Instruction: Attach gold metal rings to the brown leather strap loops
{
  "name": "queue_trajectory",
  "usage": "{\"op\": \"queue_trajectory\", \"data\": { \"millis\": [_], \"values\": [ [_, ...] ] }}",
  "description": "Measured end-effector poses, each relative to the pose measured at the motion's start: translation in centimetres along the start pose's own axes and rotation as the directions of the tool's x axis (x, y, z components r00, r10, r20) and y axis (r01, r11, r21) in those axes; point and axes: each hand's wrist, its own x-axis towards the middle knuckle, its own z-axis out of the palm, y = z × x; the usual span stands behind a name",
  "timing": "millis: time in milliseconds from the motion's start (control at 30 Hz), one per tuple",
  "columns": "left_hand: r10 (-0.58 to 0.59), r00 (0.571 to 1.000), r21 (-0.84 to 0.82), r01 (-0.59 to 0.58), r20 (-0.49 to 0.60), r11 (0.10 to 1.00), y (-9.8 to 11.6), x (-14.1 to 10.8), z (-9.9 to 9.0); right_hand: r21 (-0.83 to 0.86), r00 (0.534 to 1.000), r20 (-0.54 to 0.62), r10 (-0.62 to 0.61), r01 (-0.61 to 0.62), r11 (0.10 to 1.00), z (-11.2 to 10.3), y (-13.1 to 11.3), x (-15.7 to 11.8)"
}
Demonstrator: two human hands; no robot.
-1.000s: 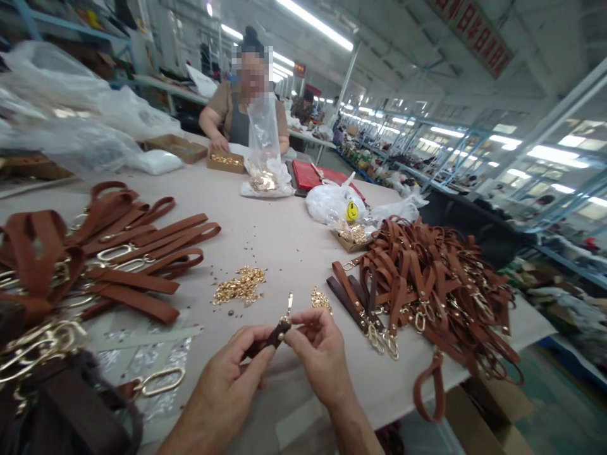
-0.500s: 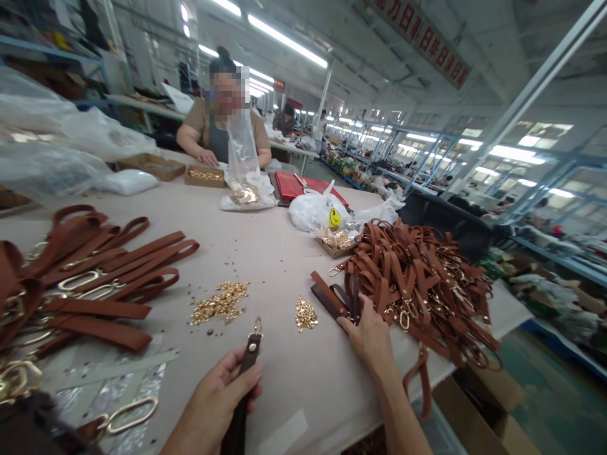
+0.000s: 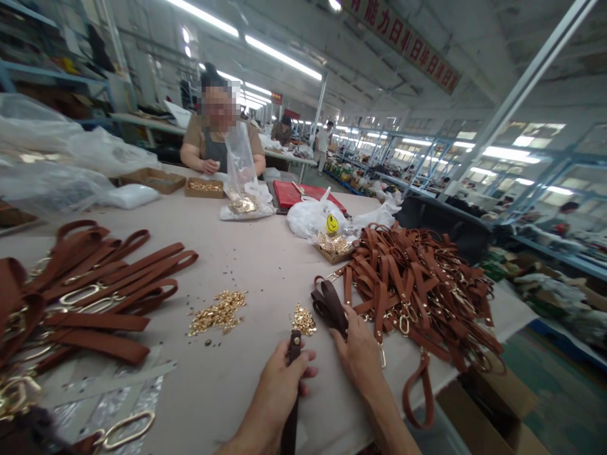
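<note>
My left hand [image 3: 279, 382] is closed on a dark brown leather strap [image 3: 294, 354], whose riveted end points up and whose tail hangs below the fingers. My right hand [image 3: 359, 354] is closed on a dark brown looped strap [image 3: 327, 304] beside the large heap of brown straps [image 3: 408, 278]; part of this strap is hidden behind the fingers. Just beyond my left hand lies a small pile of gold metal pieces [image 3: 303, 319]. A larger pile of gold rivet pieces [image 3: 220, 313] is farther left on the table [image 3: 251, 259].
More brown straps with gold clasps [image 3: 114, 278] cover the left side. Across the table sits a co-worker [image 3: 215, 139] behind a clear bag of metal parts [image 3: 244, 183]. A small box of gold parts [image 3: 334, 249] and a white plastic bag [image 3: 308, 215] stand near the heap.
My left hand has moved right with its strap, near the small gold pile. My right hand has lifted a dark looped strap at the heap's edge.
</note>
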Motion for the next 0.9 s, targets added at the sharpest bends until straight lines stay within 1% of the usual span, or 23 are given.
{"op": "queue_trajectory", "data": {
  "millis": [100, 200, 300, 367, 467, 600, 667, 767, 833, 900],
  "values": [
    [0.024, 0.997, 0.011, -0.025, 0.071, 1.000, 0.1, 1.4, 2.7, 0.156, 0.994, 0.103, -0.024, 0.008, 0.988, -0.9, 0.1, 0.6],
    [0.064, 0.991, 0.040, -0.069, 0.115, 0.997, 0.2, 2.4, 4.6, 0.273, 0.975, 0.194, -0.107, 0.051, 0.961, -2.2, 0.7, 1.8],
    [0.077, 0.991, 0.093, -0.087, 0.108, 0.992, 0.0, 3.1, 5.6, 0.337, 0.940, 0.288, -0.180, 0.076, 0.938, -3.4, 1.8, 3.7],
    [0.079, 0.991, 0.123, -0.092, 0.108, 0.988, -0.2, 3.4, 5.9, 0.368, 0.917, 0.340, -0.206, 0.071, 0.927, -3.7, 2.5, 5.3],
    [0.096, 0.990, 0.159, -0.112, 0.107, 0.981, -0.6, 3.8, 6.2, 0.371, 0.907, 0.378, -0.187, 0.037, 0.928, -2.9, 2.9, 7.5],
    [0.151, 0.986, 0.183, -0.162, 0.072, 0.970, -1.2, 4.5, 6.7, 0.333, 0.927, 0.360, -0.104, -0.023, 0.943, -0.8, 2.3, 9.7],
    [0.169, 0.984, 0.186, -0.176, 0.057, 0.967, -1.7, 4.9, 6.7, 0.334, 0.921, 0.378, -0.092, -0.043, 0.942, 0.1, 2.0, 10.5],
    [0.170, 0.984, 0.178, -0.175, 0.047, 0.968, -2.3, 5.4, 6.5, 0.359, 0.899, 0.426, -0.098, -0.069, 0.931, 1.2, 1.9, 11.2],
    [0.176, 0.984, 0.177, -0.181, 0.042, 0.967, -2.7, 5.6, 6.4, 0.371, 0.889, 0.445, -0.106, -0.075, 0.925, 1.5, 2.0, 11.5],
    [0.191, 0.981, 0.188, -0.193, 0.028, 0.963, -3.1, 5.7, 6.2, 0.375, 0.893, 0.435, -0.112, -0.067, 0.925, 1.5, 1.9, 11.7]
  ]
}}
